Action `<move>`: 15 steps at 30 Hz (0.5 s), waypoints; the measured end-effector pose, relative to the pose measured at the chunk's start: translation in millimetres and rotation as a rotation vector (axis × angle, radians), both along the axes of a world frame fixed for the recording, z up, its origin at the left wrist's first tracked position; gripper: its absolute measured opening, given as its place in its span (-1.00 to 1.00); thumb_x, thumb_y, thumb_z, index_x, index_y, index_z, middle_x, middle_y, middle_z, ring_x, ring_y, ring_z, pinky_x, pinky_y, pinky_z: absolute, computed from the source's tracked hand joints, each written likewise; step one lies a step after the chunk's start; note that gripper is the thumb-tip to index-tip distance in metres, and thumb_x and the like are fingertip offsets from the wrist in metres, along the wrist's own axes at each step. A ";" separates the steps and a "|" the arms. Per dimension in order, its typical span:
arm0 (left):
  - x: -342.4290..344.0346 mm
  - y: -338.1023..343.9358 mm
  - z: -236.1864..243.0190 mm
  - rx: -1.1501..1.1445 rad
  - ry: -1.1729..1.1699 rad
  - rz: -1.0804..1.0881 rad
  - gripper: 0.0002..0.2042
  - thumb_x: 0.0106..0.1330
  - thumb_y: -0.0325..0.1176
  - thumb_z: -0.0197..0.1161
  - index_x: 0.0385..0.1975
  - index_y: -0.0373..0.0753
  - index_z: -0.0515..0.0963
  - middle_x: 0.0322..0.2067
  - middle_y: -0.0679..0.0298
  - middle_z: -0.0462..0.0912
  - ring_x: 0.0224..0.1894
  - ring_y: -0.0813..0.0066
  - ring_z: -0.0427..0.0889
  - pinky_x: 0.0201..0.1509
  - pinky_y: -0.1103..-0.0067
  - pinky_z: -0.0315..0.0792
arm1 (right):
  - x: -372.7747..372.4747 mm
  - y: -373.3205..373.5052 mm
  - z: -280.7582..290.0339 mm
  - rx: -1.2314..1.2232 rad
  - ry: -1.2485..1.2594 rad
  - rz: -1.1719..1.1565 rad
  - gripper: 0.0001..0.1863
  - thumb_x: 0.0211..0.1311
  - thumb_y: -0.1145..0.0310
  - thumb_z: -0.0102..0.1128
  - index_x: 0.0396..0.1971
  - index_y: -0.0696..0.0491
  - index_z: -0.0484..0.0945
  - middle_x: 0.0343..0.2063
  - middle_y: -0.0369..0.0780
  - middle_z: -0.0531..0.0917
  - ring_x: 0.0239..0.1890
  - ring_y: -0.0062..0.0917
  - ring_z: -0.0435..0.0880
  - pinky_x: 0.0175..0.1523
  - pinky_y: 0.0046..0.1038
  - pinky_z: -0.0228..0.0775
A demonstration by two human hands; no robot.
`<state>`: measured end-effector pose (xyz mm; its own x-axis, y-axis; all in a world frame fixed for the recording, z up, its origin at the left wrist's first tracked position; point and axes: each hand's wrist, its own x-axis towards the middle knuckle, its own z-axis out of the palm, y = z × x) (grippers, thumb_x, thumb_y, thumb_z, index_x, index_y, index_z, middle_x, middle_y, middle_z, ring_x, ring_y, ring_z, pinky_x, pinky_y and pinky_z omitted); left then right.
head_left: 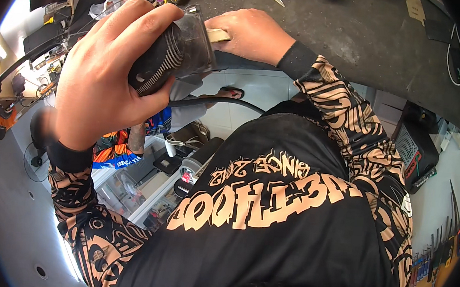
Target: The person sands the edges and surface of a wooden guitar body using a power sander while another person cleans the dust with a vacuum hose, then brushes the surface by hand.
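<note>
left hand [111,65] wrapped round black power tool [162,55]; right hand [257,37] holding pale strip [218,35] beside clear guard [204,45]; work apparently underway, amount done or left not discernible

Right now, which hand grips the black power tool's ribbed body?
The left hand, wrapped around the black power tool. The right hand instead holds a pale strip beside the tool's clear housing.

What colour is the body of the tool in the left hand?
The tool body is black; it shows best in the head view, the only one.
</note>
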<state>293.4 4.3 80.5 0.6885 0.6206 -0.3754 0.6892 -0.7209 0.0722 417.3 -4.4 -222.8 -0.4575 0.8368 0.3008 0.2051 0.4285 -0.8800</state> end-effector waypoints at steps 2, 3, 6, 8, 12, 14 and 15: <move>2.9 -0.3 -1.4 0.004 0.025 -0.004 -0.22 -0.01 -0.47 0.57 0.38 -0.25 0.61 0.12 -0.04 0.68 0.11 -0.18 0.72 0.22 0.15 0.61 | -3.9 0.9 -2.9 0.022 0.009 -0.006 -0.54 0.29 0.13 0.62 0.16 -0.12 0.84 -0.02 -0.16 0.90 0.01 -0.08 0.88 0.12 -0.07 0.72; 4.7 -1.2 -2.3 0.003 0.022 -0.005 -0.22 -0.01 -0.47 0.57 0.38 -0.25 0.61 0.12 -0.04 0.68 0.11 -0.18 0.72 0.22 0.15 0.61 | -4.0 1.5 -2.8 0.006 -0.002 0.007 -0.54 0.28 0.12 0.63 0.16 -0.13 0.85 -0.01 -0.17 0.91 0.00 -0.08 0.88 0.12 -0.06 0.72; 8.7 -2.7 -3.4 -0.009 0.046 0.040 -0.22 -0.01 -0.47 0.56 0.39 -0.25 0.62 0.11 -0.04 0.67 0.12 -0.18 0.71 0.24 0.15 0.60 | -5.3 3.1 -9.1 0.003 -0.005 0.022 -0.53 0.27 0.11 0.65 0.17 -0.15 0.84 -0.01 -0.19 0.91 0.00 -0.09 0.88 0.12 -0.06 0.72; 9.5 -2.1 -1.5 -0.004 0.072 0.045 -0.23 0.00 -0.47 0.54 0.39 -0.24 0.62 0.11 -0.04 0.66 0.11 -0.18 0.71 0.25 0.15 0.59 | -9.1 2.5 -15.9 0.016 0.006 0.023 -0.53 0.26 0.11 0.65 0.17 -0.17 0.84 -0.01 -0.20 0.91 0.00 -0.09 0.88 0.12 -0.06 0.73; 14.9 -0.1 0.9 -0.025 0.102 0.051 -0.23 0.00 -0.47 0.54 0.39 -0.23 0.61 0.11 -0.03 0.66 0.11 -0.19 0.70 0.26 0.15 0.59 | -11.6 -0.2 -19.8 0.033 0.022 -0.002 -0.52 0.26 0.12 0.66 0.18 -0.19 0.84 0.00 -0.22 0.91 0.00 -0.11 0.88 0.13 -0.07 0.73; 23.6 2.2 -1.6 -0.016 0.143 0.039 -0.23 0.01 -0.46 0.53 0.40 -0.21 0.61 0.10 0.00 0.66 0.09 -0.18 0.70 0.25 0.15 0.59 | -10.0 -0.1 -19.2 0.015 0.015 -0.008 -0.53 0.27 0.12 0.65 0.18 -0.19 0.84 -0.01 -0.23 0.91 0.00 -0.12 0.88 0.13 -0.07 0.73; 29.7 2.7 -1.8 -0.020 0.148 0.038 -0.23 0.01 -0.46 0.53 0.40 -0.21 0.61 0.10 0.00 0.66 0.09 -0.18 0.70 0.25 0.15 0.59 | -9.7 0.0 -17.8 0.014 0.014 -0.007 -0.54 0.27 0.11 0.65 0.17 -0.20 0.84 -0.02 -0.23 0.91 0.00 -0.12 0.89 0.13 -0.07 0.73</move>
<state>323.1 7.0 78.8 0.6006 0.6368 -0.4834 0.7203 -0.6934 -0.0185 407.6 -4.5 -240.6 -0.4469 0.8358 0.3189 0.1956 0.4391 -0.8769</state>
